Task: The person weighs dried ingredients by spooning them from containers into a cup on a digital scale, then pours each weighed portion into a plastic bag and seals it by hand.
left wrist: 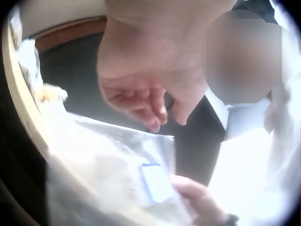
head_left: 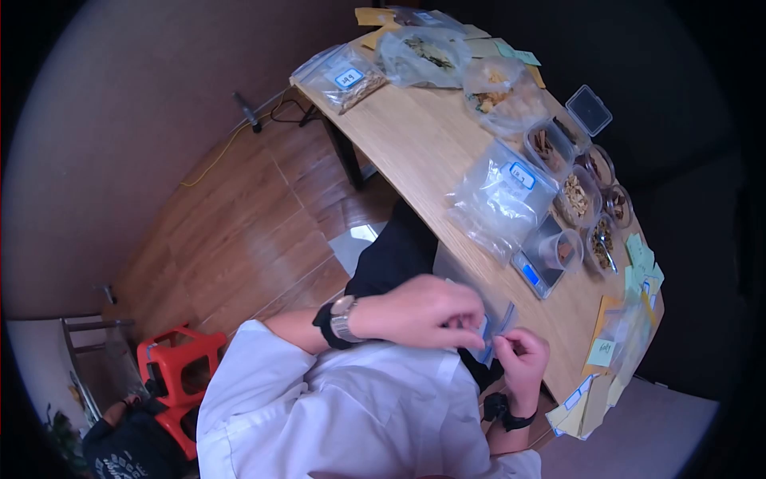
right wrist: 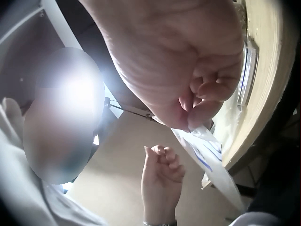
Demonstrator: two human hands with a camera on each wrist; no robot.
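A clear zip bag with a blue-edged label hangs between my body and the table's near edge. My right hand pinches its top edge between thumb and fingers. In the right wrist view, the bag trails below the right hand. My left hand, with a watch at the wrist, is near the bag's other end. Its fingers are loosely curled, with a gap to the thumb in the left wrist view, and nothing shows between them. The right wrist view shows the left hand apart from the bag.
On the wooden table lie another labelled zip bag, a scale bearing a plastic cup, and several tubs of dried pieces. Filled bags stand at the far end. Red stools are at left.
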